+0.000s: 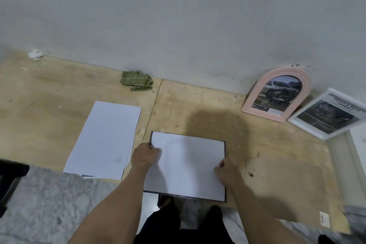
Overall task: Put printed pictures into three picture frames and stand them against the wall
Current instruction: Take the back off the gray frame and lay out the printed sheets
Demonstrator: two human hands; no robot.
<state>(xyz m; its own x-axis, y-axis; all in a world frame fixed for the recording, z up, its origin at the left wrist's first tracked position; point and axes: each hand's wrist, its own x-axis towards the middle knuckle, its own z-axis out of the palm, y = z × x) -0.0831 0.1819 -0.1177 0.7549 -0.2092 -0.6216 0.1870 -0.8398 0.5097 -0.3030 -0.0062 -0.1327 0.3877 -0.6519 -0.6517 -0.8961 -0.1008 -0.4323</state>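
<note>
Surface: a plywood board [59, 89] laid on a grey marbled floor [49, 204], running up to a pale wall [178, 16].
Dark frame [225, 174]: lies flat at the near edge of the board, centre of the scene; only its thin dark border shows around the sheet on it.
White sheet [188, 164]: lies blank side up on the dark frame and covers almost all of it.
Left hand [145, 156]: fingers curled in a grip on the left edge of the dark frame, near its far left corner.
Right hand [227, 170]: rests at the right edge of the white sheet, fingers curled; whether it pinches the sheet, the frame or both cannot be told.
Loose papers [107, 138]: a small stack of white sheets, blank side up, on the board just left of the dark frame, apart from it.
Pink arched frame [255, 103]: holds a printed picture and leans upright against the wall, far right.
White frame [316, 130]: holds a printed picture, just right of the pink arched frame, tilted back toward the wall.
Green cloth [136, 81]: bunched at the foot of the wall, far centre.
White scrap [35, 54]: crumpled at the foot of the wall, far left.
Small metal item [251, 174]: on the board just right of the right hand; too small to identify.
</note>
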